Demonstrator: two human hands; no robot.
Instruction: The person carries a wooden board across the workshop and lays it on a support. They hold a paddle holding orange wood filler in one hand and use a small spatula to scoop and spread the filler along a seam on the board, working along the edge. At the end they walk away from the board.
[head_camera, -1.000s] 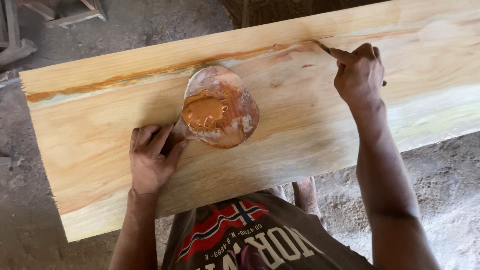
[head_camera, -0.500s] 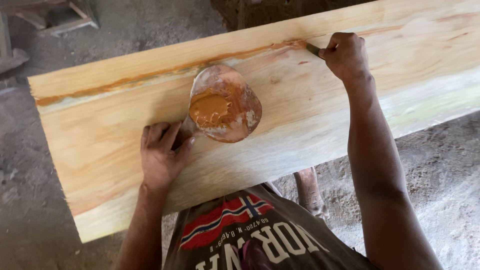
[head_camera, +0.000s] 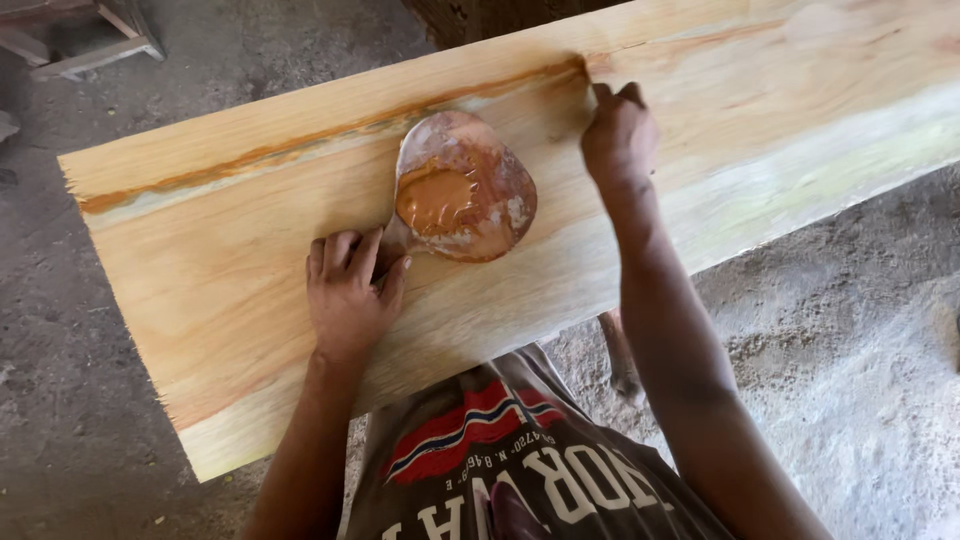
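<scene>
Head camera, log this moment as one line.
left hand flat on plank, at paddle handle | right hand closed, pressing along brown seam | paddle holds brown putty

Left hand (head_camera: 347, 292) flat, fingers spread, right hand (head_camera: 618, 138) curled, arm outstretched
</scene>
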